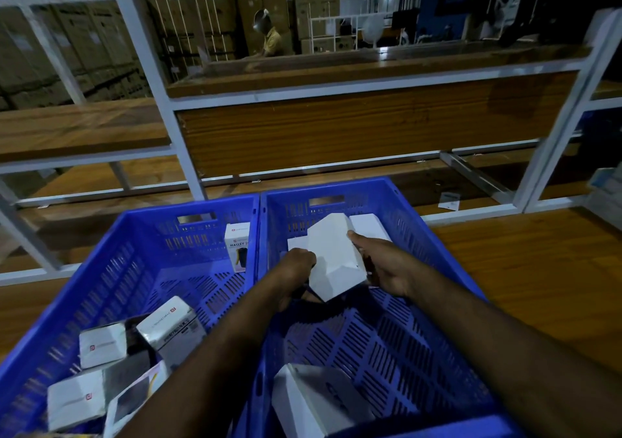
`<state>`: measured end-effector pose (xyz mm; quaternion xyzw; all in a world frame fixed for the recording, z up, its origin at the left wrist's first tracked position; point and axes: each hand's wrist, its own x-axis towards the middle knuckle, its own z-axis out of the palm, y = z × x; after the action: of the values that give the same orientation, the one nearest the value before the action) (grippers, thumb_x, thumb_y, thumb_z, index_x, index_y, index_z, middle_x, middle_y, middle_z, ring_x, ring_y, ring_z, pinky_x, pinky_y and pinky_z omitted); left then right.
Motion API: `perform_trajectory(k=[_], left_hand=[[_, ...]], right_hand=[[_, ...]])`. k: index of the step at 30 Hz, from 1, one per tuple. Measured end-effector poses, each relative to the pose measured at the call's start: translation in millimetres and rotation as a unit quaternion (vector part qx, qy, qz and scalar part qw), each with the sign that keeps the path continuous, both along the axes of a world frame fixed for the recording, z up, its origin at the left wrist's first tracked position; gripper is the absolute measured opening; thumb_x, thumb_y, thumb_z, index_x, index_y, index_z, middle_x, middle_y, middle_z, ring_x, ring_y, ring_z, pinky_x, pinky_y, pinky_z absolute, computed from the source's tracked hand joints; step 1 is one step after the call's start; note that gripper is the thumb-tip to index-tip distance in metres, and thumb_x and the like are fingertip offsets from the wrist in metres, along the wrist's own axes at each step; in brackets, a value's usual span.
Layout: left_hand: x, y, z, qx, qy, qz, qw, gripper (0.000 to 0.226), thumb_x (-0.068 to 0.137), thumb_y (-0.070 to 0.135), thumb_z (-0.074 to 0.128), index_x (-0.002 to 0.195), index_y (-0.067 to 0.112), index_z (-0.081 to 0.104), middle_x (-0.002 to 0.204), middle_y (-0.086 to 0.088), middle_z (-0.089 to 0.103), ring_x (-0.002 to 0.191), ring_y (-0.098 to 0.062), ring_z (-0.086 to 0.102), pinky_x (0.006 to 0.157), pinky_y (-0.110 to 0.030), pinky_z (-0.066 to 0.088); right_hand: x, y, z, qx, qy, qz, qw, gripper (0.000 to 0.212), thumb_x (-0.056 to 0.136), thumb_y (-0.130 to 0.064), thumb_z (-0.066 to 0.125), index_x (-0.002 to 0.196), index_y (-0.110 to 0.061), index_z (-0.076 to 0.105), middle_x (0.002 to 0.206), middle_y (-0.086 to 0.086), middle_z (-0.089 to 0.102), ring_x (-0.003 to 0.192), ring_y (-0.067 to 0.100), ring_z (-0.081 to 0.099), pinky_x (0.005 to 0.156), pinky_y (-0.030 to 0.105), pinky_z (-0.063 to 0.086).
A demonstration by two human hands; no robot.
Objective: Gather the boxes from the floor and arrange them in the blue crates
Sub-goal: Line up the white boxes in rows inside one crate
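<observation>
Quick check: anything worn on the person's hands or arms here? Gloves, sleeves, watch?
Nothing worn that shows. Left hand and right hand are bare, no gloves, no visible rings. Both forearms are uncovered right to the frame's bottom edge: no sleeves, watch or bands in view.

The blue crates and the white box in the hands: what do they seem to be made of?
The blue crates look like moulded plastic: one even colour, a slight sheen, and regular slots cut through walls and floor. The white box, held by the left hand and the right hand, is probably matte cardboard, going by its sharp folded edges and flat faces.
</observation>
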<state>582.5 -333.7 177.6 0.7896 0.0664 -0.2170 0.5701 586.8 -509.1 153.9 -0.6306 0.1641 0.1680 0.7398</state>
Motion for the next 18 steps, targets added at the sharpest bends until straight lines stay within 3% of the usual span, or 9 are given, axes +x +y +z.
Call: perform_trajectory(k=[1, 3, 7, 10, 12, 15, 18], left_hand=[[-1, 0, 0, -0.009, 0.001, 0.004, 1.0, 0.022, 0.103, 0.005, 0.032, 0.118, -0.002, 0.047, 0.092, -0.016, 0.051, 0.067, -0.022, 0.048, 0.031, -0.021, 0.041], [-1, 0, 2, -0.032, 0.009, 0.009, 0.999, 0.015, 0.104, 0.005, 0.034, 0.115, 0.002, 0.045, 0.087, -0.01, 0.05, 0.07, -0.02, 0.051, 0.034, -0.021, 0.044], [3, 1, -1, -0.037, -0.001, 0.016, 0.999, 0.043, 0.105, 0.015, 0.043, 0.146, 0.01, 0.031, 0.104, -0.007, 0.056, 0.079, -0.019, 0.06, 0.046, -0.03, 0.054], [2, 1, -2, -0.007, -0.016, -0.001, 1.0, 0.058, 0.104, 0.02, 0.049, 0.155, 0.011, 0.021, 0.133, -0.01, 0.054, 0.098, -0.021, 0.059, 0.059, -0.028, 0.05], [6, 4, -6, 0.016, -0.085, 0.019, 0.996, 0.059, 0.103, 0.021, 0.052, 0.155, 0.012, 0.025, 0.146, -0.011, 0.047, 0.11, -0.024, 0.056, 0.074, -0.034, 0.054], [8, 8, -3, -0.013, -0.21, 0.09, 0.973, 0.045, 0.1, 0.016, 0.056, 0.143, 0.012, 0.042, 0.13, -0.007, 0.055, 0.096, -0.017, 0.059, 0.095, -0.048, 0.055], [9, 16, 1, 0.061, -0.35, 0.125, 0.926, 0.03, 0.099, 0.015, 0.057, 0.129, 0.013, 0.056, 0.123, -0.003, 0.062, 0.099, -0.011, 0.058, 0.088, -0.036, 0.055]], right_hand=[[0, 0, -1, 0.005, 0.004, 0.008, 1.0, 0.043, 0.096, -0.048, 0.056, 0.123, -0.016, 0.064, 0.111, 0.008, 0.073, 0.097, 0.026, 0.067, 0.068, 0.033, 0.053], [-3, 2, -1, 0.028, 0.021, 0.03, 0.999, 0.043, 0.094, -0.044, 0.061, 0.124, -0.014, 0.063, 0.114, 0.011, 0.072, 0.101, 0.028, 0.067, 0.072, 0.038, 0.056], [-11, 7, -2, 0.057, 0.054, 0.098, 0.992, 0.043, 0.086, -0.029, 0.074, 0.124, -0.011, 0.063, 0.115, 0.015, 0.072, 0.104, 0.031, 0.069, 0.077, 0.047, 0.061], [-7, 6, -9, 0.093, 0.076, 0.029, 0.992, 0.045, 0.08, -0.017, 0.081, 0.121, -0.007, 0.065, 0.129, 0.014, 0.063, 0.104, 0.031, 0.068, 0.072, 0.043, 0.062], [-4, 4, -13, 0.1, 0.077, -0.022, 0.992, 0.044, 0.076, -0.013, 0.084, 0.116, -0.006, 0.067, 0.133, 0.013, 0.058, 0.106, 0.031, 0.066, 0.066, 0.04, 0.062], [-3, 4, -21, 0.081, 0.087, -0.04, 0.992, 0.035, 0.077, -0.012, 0.083, 0.108, -0.008, 0.068, 0.117, 0.012, 0.067, 0.102, 0.028, 0.066, 0.066, 0.041, 0.063], [1, 6, -32, 0.085, 0.105, -0.06, 0.989, 0.028, 0.077, -0.009, 0.083, 0.101, -0.007, 0.069, 0.113, 0.009, 0.065, 0.112, 0.028, 0.061, 0.068, 0.043, 0.063]])
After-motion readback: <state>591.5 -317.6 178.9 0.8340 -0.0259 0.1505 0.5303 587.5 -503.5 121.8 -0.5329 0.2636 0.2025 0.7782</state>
